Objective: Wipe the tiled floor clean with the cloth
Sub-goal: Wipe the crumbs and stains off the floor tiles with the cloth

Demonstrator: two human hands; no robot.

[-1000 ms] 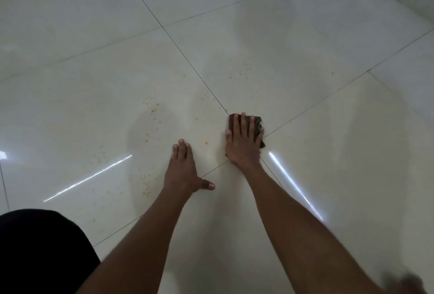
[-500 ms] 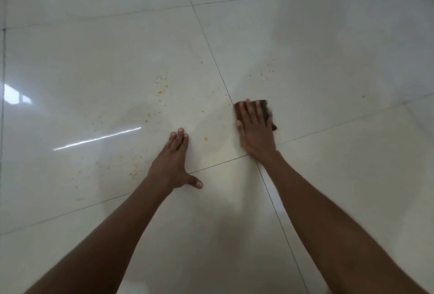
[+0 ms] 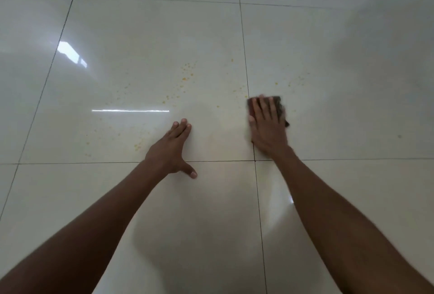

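Two bare arms reach out over the glossy white tiled floor point(image 3: 328, 70), and I count two hands on it. The right hand point(image 3: 267, 129) lies flat on one dark reddish-brown cloth point(image 3: 278, 103), its fingers stretched out and pressing the cloth down to the tile, not curled around it. The cloth is folded small; only its far edge and right side show past the fingers, and it looks a little blurred. It sits just to the right of the dark grout line point(image 3: 245, 58) that runs toward 12 o'clock.

The left hand point(image 3: 171, 150) rests empty on the neighbouring tile, at 9 o'clock from the cloth and well apart from it. Its fingers are straight and held together, and the thumb is spread to the side, across the horizontal grout line.

Small orange-yellow specks point(image 3: 187, 75) are scattered at 12 and 10 o'clock from the left hand, too many to count. A smaller group of specks point(image 3: 300, 80) lies at 1 o'clock from the cloth. One bright streak of reflected light point(image 3: 130, 110) crosses the tile.
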